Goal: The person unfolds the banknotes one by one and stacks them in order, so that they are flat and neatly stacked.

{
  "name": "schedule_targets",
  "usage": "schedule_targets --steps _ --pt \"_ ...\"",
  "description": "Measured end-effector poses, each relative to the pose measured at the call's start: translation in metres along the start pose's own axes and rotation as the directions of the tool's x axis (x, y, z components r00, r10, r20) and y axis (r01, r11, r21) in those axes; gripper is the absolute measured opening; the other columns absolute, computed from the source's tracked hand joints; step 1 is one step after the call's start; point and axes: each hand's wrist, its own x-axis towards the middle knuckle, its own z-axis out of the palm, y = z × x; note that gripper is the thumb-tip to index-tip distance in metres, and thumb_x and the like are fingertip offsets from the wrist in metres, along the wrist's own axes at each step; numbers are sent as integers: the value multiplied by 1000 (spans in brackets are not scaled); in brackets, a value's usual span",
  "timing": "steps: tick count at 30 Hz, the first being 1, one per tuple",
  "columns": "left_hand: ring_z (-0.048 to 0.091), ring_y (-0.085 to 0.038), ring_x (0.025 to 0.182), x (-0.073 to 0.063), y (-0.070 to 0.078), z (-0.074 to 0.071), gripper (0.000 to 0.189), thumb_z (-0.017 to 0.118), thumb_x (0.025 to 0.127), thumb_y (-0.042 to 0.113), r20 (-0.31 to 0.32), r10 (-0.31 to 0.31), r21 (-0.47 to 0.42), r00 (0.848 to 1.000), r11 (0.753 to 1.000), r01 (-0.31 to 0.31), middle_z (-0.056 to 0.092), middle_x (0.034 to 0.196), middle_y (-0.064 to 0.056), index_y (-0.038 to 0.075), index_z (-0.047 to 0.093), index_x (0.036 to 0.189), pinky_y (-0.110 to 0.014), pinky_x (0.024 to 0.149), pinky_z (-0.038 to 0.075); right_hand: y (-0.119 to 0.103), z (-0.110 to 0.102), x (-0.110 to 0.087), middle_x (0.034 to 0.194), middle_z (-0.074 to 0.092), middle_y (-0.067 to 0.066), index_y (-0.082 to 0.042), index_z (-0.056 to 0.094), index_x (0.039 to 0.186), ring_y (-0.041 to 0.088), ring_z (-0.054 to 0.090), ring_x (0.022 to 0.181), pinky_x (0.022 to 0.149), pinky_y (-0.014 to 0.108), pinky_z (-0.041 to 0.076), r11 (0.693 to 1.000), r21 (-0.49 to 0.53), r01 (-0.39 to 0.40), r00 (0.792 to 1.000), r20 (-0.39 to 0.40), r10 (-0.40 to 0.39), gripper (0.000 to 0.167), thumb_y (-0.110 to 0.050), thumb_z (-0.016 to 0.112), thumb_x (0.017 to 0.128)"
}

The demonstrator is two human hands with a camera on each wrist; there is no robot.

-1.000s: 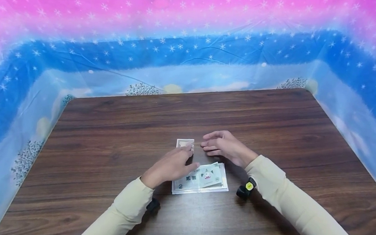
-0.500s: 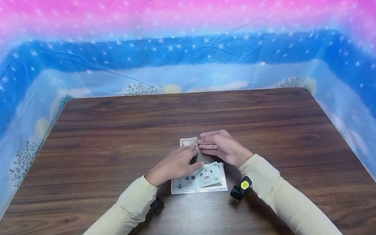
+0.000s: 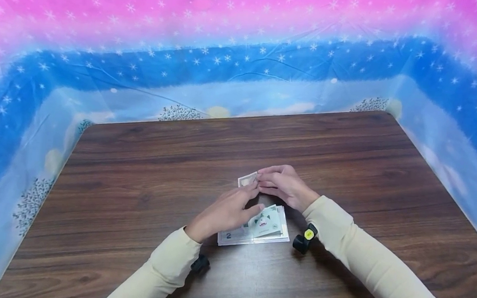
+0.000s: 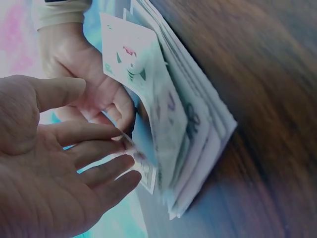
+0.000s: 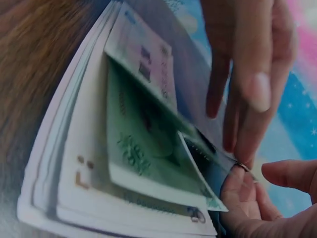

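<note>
In the head view my left hand (image 3: 227,210) reaches over a stack of paper banknotes (image 3: 271,236), its fingers fairly straight. Its fingertips rest on a separate small banknote (image 3: 246,179) just beyond the stack. My right hand (image 3: 286,184) meets that note's right end with bent fingertips. The right wrist view shows the note's thin edge between the left fingertips and the right fingers (image 5: 242,198), with the right thumb held a little apart. A green-white banknote (image 4: 131,57) lies loose and askew on top of the stack. The fingers hide part of the small note.
The dark wood table (image 3: 145,175) extends on all sides of the stack. A pink and blue snowflake cloth (image 3: 212,55) hangs around the table's back and sides. Both wrists carry small black cameras (image 3: 301,243).
My left hand has slid the small banknote to the right and tilted it, up to the right fingertips. The right hand first moved slightly left. The stack has stayed in place.
</note>
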Motion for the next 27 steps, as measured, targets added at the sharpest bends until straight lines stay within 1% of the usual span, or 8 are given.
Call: schedule_targets --steps 4,7,11,13,16,21,24,27 --pt "32 -27 148 -4 4 -1 54 57 105 28 -43 43 -34 998 998 -45 37 159 -13 -2 47 148 -45 120 28 0 -2 -1 112 65 16 12 58 126 15 67 91 86 29 58 998 -62 19 999 -48 -22 33 2 63 95" --pt "43 -29 142 -8 4 -2 49 63 102 23 -155 47 -49 987 997 -55 48 152 -15 -1 54 143 -47 117 34 -1 -4 -3 108 64 14 12 59 124 15 66 90 85 29 58 996 -78 39 997 -68 -45 33 2 64 94" --pt "59 -32 127 -14 -3 -6 44 70 96 17 -358 -72 -150 931 989 19 58 142 -16 3 61 137 -47 107 46 -4 -6 -7 109 63 13 11 60 123 16 63 89 83 29 58 996 -75 52 995 -79 -58 31 0 65 94" --pt "64 -32 120 -15 -8 -8 46 72 95 15 -408 -163 -280 898 959 48 61 138 -18 1 60 137 -45 102 51 -5 -6 -10 110 61 13 9 60 122 16 63 88 82 29 58 997 -64 52 996 -74 -57 30 0 66 94" --pt "68 -34 111 -13 -14 -9 50 69 97 11 -360 -291 -559 886 828 45 64 131 -22 -5 53 141 -41 94 56 -6 -5 -13 112 60 14 8 60 119 16 64 88 81 29 58 998 -35 49 997 -57 -51 28 0 66 94" --pt "72 -31 99 -6 -18 -11 42 61 100 4 -177 -403 -882 898 469 37 65 124 -30 -12 50 138 -38 87 59 -6 -2 -19 115 60 16 8 61 117 17 64 88 81 29 59 998 -10 61 998 -29 -61 25 0 66 94" --pt "73 -23 89 -5 -16 -12 34 60 101 1 -158 -426 -921 891 389 23 67 120 -30 -13 57 131 -35 83 60 -6 0 -22 117 61 18 8 62 117 18 65 91 83 29 59 997 -31 68 997 -16 -69 25 0 66 94" --pt "74 -20 85 -5 -13 -14 30 60 101 2 -167 -434 -931 885 365 4 68 117 -29 -12 61 128 -34 81 61 -6 1 -24 117 62 19 9 63 118 19 66 92 84 30 59 996 -57 75 997 -7 -76 25 0 66 95"
